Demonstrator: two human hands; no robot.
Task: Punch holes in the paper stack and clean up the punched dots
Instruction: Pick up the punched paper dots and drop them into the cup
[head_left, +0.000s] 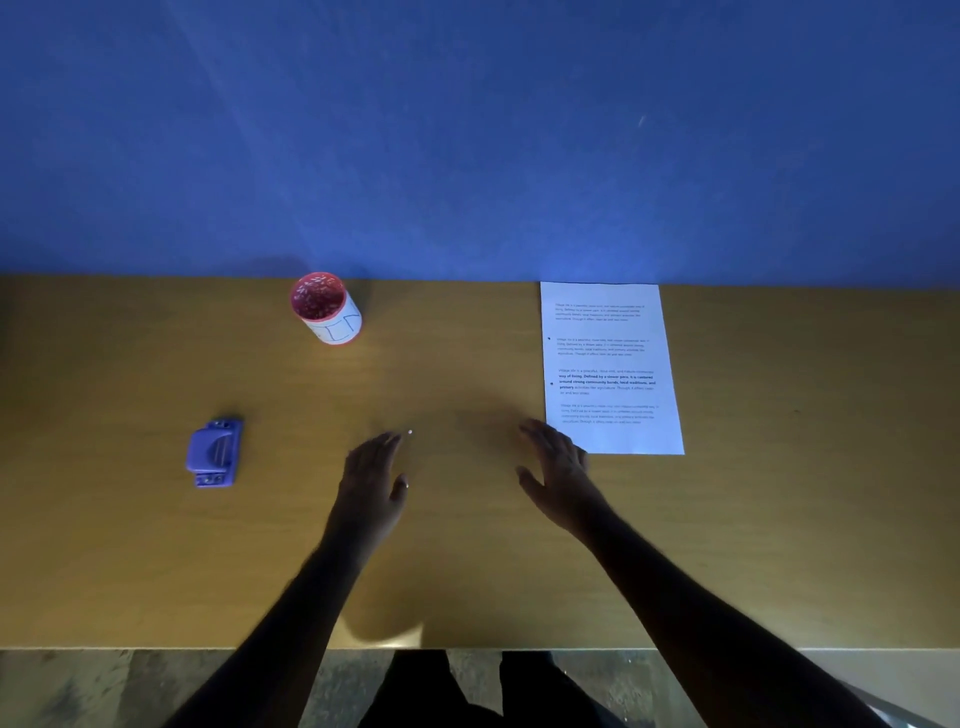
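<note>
A white paper stack (610, 366) with printed text lies at the back right of the wooden table (467, 561), with two small punched holes near its left edge. A purple hole punch (214, 453) sits at the left. One tiny white paper dot (410, 432) lies on the table just beyond my left hand (375, 475), whose fingers stretch flat toward it. My right hand (556, 467) hovers flat with spread fingers beside the paper's near left corner. Neither hand holds anything.
A red-rimmed white cup (326, 307) holding many punched dots stands at the back left, against the blue wall (467, 130). The table's near edge runs just in front of my body, with the floor below.
</note>
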